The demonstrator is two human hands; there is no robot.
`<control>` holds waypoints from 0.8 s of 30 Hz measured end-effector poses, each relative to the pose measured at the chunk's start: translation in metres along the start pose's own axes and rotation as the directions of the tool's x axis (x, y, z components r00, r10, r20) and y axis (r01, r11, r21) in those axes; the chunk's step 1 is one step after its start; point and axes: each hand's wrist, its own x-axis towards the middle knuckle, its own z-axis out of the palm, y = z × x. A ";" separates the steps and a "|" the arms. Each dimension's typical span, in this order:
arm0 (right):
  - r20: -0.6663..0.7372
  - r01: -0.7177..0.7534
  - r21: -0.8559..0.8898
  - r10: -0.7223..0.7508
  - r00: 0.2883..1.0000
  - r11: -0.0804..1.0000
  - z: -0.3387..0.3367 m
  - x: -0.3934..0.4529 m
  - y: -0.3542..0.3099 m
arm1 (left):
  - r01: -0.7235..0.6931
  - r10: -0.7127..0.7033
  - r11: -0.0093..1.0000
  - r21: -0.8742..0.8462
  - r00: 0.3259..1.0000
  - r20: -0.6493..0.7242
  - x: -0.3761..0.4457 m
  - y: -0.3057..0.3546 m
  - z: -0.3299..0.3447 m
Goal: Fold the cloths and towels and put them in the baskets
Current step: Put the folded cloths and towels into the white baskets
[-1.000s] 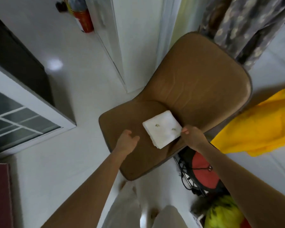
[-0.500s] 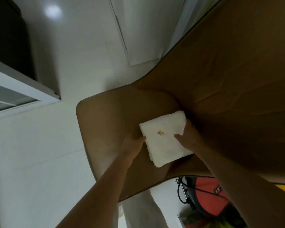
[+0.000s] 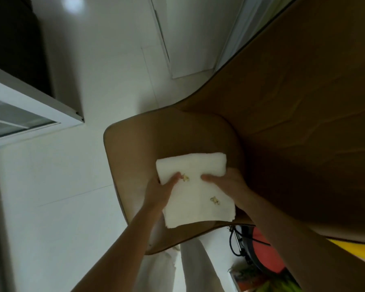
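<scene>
A folded white towel with two small yellow motifs lies on the seat of a brown chair. My left hand grips the towel's left edge, thumb on top. My right hand grips its right side, thumb pressed on the top face near the middle. The towel's near edge reaches the front of the seat. No basket can be seen clearly.
The chair's tall brown back fills the right side. White tiled floor lies to the left, with a glass-fronted white cabinet at far left. A red and black object and yellow cloth sit lower right.
The camera came closer to the chair. My left hand went from hovering open to gripping the towel's left edge, and my right thumb slid onto its top. The towel shifted toward me.
</scene>
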 end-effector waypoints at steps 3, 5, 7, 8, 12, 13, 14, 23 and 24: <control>0.016 0.082 0.170 -0.086 0.996 0.982 0.008 -0.053 -0.006 | -0.078 0.071 0.994 0.072 0.993 0.090 -0.026 0.029 -0.025; -0.027 0.148 0.247 -0.146 0.989 0.958 0.010 -0.090 -0.009 | -0.128 0.108 0.984 0.121 0.981 0.160 -0.049 0.053 -0.033; -0.123 0.215 0.316 -0.185 0.975 0.924 0.008 -0.127 -0.011 | -0.220 0.173 0.957 0.188 0.956 0.238 -0.074 0.072 -0.037; -0.171 0.243 0.360 -0.192 0.966 0.901 0.006 -0.145 -0.010 | -0.261 0.199 0.943 0.205 0.939 0.280 -0.088 0.080 -0.038; -0.310 0.316 0.544 -0.164 0.936 0.777 0.003 -0.226 0.017 | -0.331 0.170 0.893 0.305 0.876 0.451 -0.151 0.095 -0.032; -0.335 0.318 0.592 -0.133 0.933 0.741 0.003 -0.248 0.029 | -0.349 0.156 0.877 0.331 0.858 0.489 -0.168 0.095 -0.030; -0.348 0.314 0.644 -0.098 0.932 0.698 0.002 -0.269 0.041 | -0.365 0.141 0.863 0.350 0.839 0.526 -0.186 0.095 -0.027; -0.376 0.385 0.861 -0.095 0.922 0.332 0.002 -0.442 0.181 | -0.580 0.028 0.696 0.424 0.612 0.790 -0.347 0.040 0.040; -0.409 0.417 0.851 -0.097 0.908 0.318 0.002 -0.461 0.199 | -0.610 0.014 0.675 0.415 0.573 0.819 -0.367 0.028 0.051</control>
